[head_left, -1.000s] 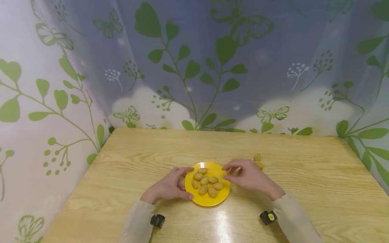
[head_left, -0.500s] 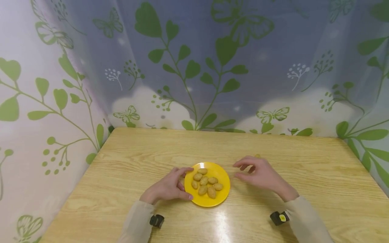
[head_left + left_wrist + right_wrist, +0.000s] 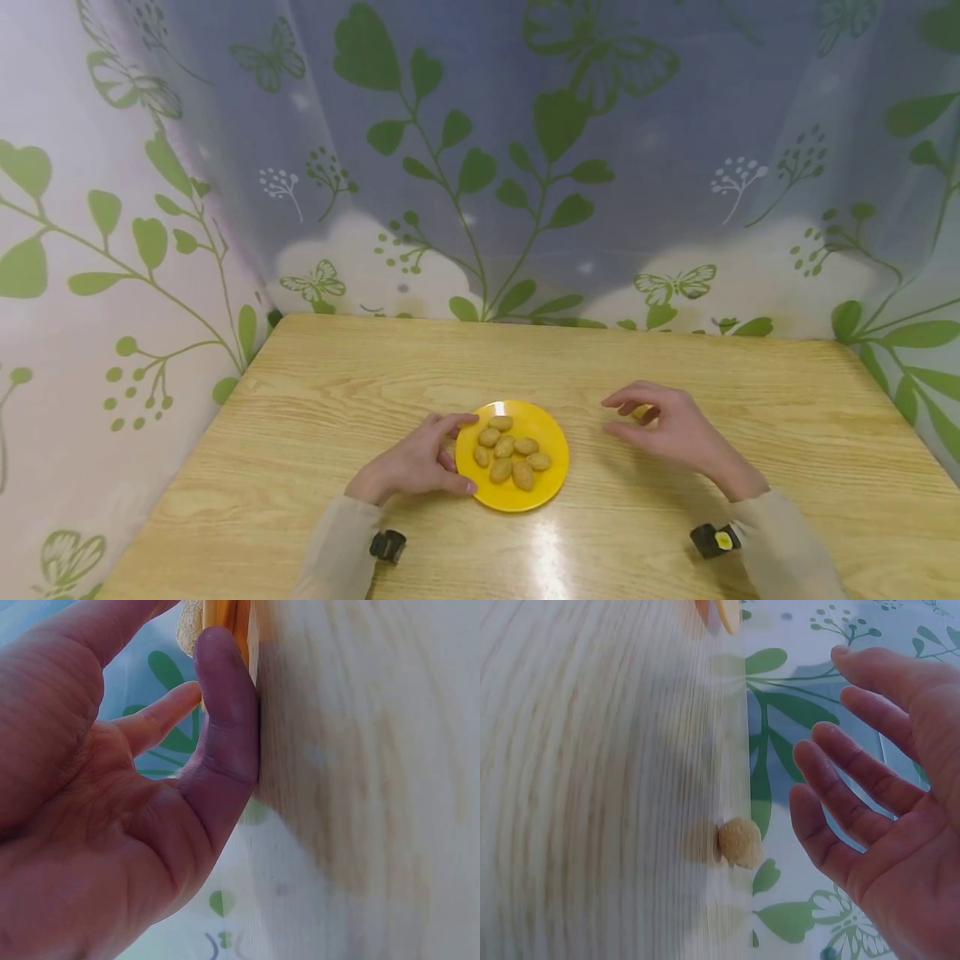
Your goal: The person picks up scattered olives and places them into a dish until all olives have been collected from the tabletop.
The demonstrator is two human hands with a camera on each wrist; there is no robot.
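A round yellow plate (image 3: 517,500) sits on the table, bearing several small tan oval nuts (image 3: 504,447) with rough shells. My left hand (image 3: 411,460) holds its left rim, thumb at the near side and forefinger at the far side. The left wrist view shows the plate edge (image 3: 223,613) by the fingertips, with a nut beyond. My right hand (image 3: 678,427) hovers right of the plate, fingers loosely bent and holding nothing. Behind its fingers a tan nut (image 3: 642,412) partly shows on the table. In the right wrist view a nut (image 3: 740,841) lies apart from the fingers.
The wood-grain table (image 3: 360,367) extends around the plate on all sides. A curtain (image 3: 480,250) printed with leaves and butterflies hangs along its back edge, and a similar one (image 3: 150,333) is on the left.
My right hand has drawn away from the plate's right rim and moved rightward, over the loose nuts, now mostly covered from the head view. Left hand and plate stay put.
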